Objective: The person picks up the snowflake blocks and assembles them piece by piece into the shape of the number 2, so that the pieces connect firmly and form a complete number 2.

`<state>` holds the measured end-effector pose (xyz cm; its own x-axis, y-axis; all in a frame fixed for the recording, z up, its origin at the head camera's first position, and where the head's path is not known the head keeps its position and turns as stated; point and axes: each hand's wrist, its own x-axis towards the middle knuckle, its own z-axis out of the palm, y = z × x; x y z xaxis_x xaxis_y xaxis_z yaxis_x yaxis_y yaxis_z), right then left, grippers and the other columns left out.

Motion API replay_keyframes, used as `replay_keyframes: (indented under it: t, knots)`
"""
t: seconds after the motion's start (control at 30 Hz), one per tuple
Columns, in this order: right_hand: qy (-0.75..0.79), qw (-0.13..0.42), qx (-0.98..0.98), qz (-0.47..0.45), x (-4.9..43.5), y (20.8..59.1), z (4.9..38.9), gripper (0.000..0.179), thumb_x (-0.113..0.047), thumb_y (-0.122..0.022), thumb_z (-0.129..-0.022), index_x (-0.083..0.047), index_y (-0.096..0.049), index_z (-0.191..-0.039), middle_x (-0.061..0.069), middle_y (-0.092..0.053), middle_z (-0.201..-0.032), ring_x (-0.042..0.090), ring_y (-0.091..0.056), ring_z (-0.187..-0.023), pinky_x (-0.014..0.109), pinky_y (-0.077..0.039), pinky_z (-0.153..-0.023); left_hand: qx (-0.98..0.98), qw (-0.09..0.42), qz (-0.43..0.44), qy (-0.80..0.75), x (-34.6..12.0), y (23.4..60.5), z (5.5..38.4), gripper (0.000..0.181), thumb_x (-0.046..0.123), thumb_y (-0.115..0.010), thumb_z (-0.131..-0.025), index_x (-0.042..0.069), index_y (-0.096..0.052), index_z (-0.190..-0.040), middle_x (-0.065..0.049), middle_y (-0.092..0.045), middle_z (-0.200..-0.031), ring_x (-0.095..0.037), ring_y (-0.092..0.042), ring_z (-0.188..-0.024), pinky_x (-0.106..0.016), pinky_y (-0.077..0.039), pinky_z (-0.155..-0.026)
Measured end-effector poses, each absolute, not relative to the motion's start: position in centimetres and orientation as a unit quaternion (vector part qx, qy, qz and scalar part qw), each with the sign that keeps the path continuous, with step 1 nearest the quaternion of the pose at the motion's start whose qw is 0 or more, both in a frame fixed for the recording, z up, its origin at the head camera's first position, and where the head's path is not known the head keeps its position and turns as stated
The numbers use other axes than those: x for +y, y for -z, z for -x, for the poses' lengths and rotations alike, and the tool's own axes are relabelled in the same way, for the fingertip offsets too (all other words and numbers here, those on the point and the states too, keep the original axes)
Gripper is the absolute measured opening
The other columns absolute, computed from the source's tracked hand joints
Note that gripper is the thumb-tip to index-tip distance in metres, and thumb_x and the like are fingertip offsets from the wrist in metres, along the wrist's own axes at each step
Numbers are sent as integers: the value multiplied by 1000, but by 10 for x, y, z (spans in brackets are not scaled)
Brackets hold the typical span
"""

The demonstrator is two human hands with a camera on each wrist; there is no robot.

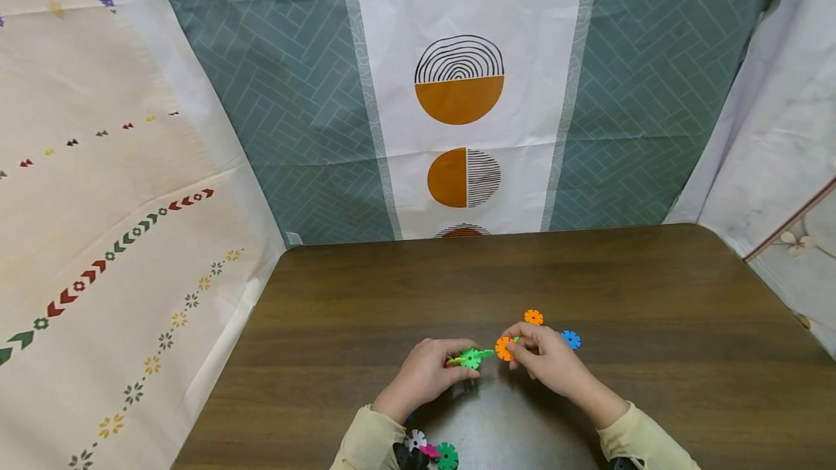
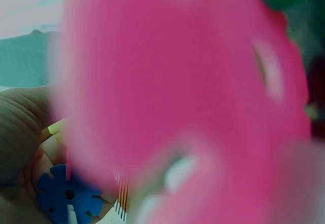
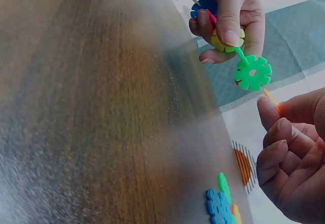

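Observation:
My left hand (image 1: 431, 370) grips a chain of notched plastic discs slotted edge to edge. At its front end is a bright green disc (image 3: 253, 73), followed by a yellow disc (image 3: 227, 40) between the fingers and a blue disc (image 2: 69, 194) at the palm. The chain runs back toward the left wrist, where a dark green disc (image 1: 447, 456) and a white disc (image 1: 416, 441) show; a blurred pink disc (image 2: 167, 82) fills most of the left wrist view. My right hand (image 1: 545, 357) pinches an orange disc (image 1: 504, 349), its edge right at the green disc's rim.
Beyond the right hand, another orange disc (image 1: 533, 317) and a blue disc (image 1: 571, 339) lie on the brown wooden table (image 1: 366, 296). Patterned cloths hang behind the table and along both sides.

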<state>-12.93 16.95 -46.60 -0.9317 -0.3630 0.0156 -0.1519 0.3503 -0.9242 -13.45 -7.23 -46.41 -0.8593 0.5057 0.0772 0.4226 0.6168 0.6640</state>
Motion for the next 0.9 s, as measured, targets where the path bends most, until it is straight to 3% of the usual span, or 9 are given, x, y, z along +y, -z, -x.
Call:
replay_keyframes:
  t: [0.47, 0.73, 0.9]
  knots:
    - [598, 136, 777, 140, 164, 469, 126, 16, -12, -57, -99, 2, -56, -106, 18, -66, -75, 12, -47, -50, 25, -44, -48, 903, 41, -283, -320, -66, 465, 133, 27, 33, -74, -85, 25, -71, -110, 15, -67, -92, 1, -54, -73, -19, -46, -68]
    - [642, 189, 733, 119, 164, 474, 128, 18, -12, -56, -99, 4, -54, -106, 14, -66, -74, 11, -50, -54, 22, -43, -50, 891, 39, -307, -333, -67, 469, 134, 25, 28, -75, -85, 22, -71, -109, 15, -64, -87, 0, -52, -71, -17, -45, -68]
    - [642, 183, 734, 121, 161, 475, 127, 18, -14, -56, -100, 3, -54, -107, 15, -66, -75, 11, -48, -54, 22, -41, -50, 893, 50, -296, -336, -69, 470, 136, 26, 29, -74, -86, 23, -71, -111, 15, -66, -92, 1, -54, -74, -18, -46, -70]
